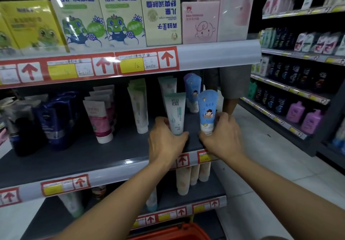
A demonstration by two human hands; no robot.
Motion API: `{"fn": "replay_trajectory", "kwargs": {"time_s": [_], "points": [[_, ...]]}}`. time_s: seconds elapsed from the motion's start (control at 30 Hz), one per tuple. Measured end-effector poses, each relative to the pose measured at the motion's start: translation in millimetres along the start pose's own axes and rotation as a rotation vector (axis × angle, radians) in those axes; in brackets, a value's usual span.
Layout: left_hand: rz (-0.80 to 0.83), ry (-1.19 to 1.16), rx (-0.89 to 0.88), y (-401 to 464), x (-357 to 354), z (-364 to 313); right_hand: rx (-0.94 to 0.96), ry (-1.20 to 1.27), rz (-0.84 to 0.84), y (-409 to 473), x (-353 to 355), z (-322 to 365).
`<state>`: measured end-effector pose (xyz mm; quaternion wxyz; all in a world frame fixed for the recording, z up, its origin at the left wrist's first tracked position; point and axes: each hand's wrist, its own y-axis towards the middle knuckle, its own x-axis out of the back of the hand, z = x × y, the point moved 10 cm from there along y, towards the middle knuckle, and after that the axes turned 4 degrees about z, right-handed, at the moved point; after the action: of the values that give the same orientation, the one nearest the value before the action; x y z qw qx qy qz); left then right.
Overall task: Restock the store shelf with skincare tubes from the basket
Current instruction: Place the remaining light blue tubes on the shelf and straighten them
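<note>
Hands reach together onto the middle shelf (78,157) in the head view, both arms stretched forward from the bottom of the picture; the left hand (166,142) wraps the foot of a pale green tube (175,112), thumb (183,135) on the right of its cap and fingers (161,121) curled round the left side; the tube stands cap down on the dark shelf board, nearly upright; the right hand (222,137) grips a blue tube (207,109) with a cartoon child on it, fingers (223,117) curled round its right side and thumb low at its left, so that the tube stands cap down just beside the green one, the two apart; behind them more tubes stand in rows, another blue tube (193,90) at the back, white-green tubes (139,105) to the left, pink tubes (99,116) further left, then dark blue tubes (56,118); the upper shelf (214,54) carries tall cartoon boxes (93,11), one box (161,11) upside down, and a pink box (200,22); red arrow price labels (147,60) run along the shelf edges; on the lower shelf cream tubes (183,181) stand under the hands; the red rim of a basket (173,233) shows at the bottom edge, its contents out of sight; across the aisle another rack (291,90) holds dark bottles and purple bottles (303,117).
</note>
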<state>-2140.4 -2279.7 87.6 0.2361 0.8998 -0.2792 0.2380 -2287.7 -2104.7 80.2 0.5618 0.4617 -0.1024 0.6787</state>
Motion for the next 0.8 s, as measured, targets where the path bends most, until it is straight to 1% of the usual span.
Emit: {"fn": "replay_trajectory", "kwargs": {"time_s": [0.07, 0.13, 0.3, 0.43, 0.73, 0.8], "points": [[0.024, 0.038, 0.016, 3.6, -3.9, 2.7, -0.004, -0.112, 0.043, 2.2, -4.5, 0.8], [0.035, 0.064, 0.042, 11.0, -6.4, 4.5, -0.008, -0.141, 0.095, 8.3, -9.7, 3.0], [0.045, 0.155, 0.101, 36.9, -15.9, 4.5, -0.077, -0.081, 0.2, 36.5, -24.6, 2.6], [0.024, 0.193, 0.119, 54.5, -24.1, 5.2, -0.09, -0.052, 0.263, 58.9, -40.0, 2.1], [-0.006, 0.198, 0.114, 78.2, -37.6, 7.9, -0.114, -0.068, 0.212, 95.9, -58.9, -4.0], [-0.015, 0.202, 0.111, 80.1, -39.0, 8.3, -0.093, -0.084, 0.201, 97.6, -60.6, -3.4]]}}
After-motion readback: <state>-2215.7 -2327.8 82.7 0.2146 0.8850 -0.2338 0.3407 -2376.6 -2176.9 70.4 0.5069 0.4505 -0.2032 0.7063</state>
